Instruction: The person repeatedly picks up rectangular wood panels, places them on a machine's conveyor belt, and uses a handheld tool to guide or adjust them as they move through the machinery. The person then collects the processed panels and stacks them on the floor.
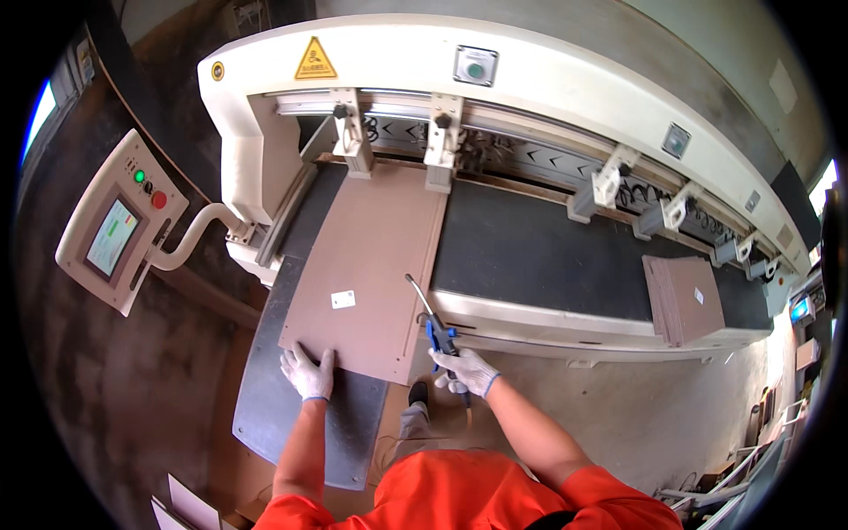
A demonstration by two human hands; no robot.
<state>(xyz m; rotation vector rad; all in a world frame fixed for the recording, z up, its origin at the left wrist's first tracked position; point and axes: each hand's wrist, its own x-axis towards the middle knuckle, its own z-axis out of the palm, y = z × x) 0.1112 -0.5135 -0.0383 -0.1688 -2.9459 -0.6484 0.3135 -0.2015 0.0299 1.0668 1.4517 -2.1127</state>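
A long brown panel point(371, 256) lies on the machine's dark table, its far end beneath the white clamps. It carries a small white label point(343, 299) and has grooves along its right side. My left hand point(307, 371), in a white glove, rests at the panel's near left corner with thumb and fingers spread. In my gloved right hand point(466, 371) is a blue and black air blow gun point(442, 336), gripped by its handle. Its bent metal nozzle point(418, 290) points up and left, near the panel's right edge. A hose runs down below the hand.
The white machine frame point(397, 53) spans the far side, with several clamps point(442, 146) along its rail. At the left, a control panel point(119, 225) with a screen stands on a curved arm. A stack of small brown panels point(682, 300) sits on the table's right end.
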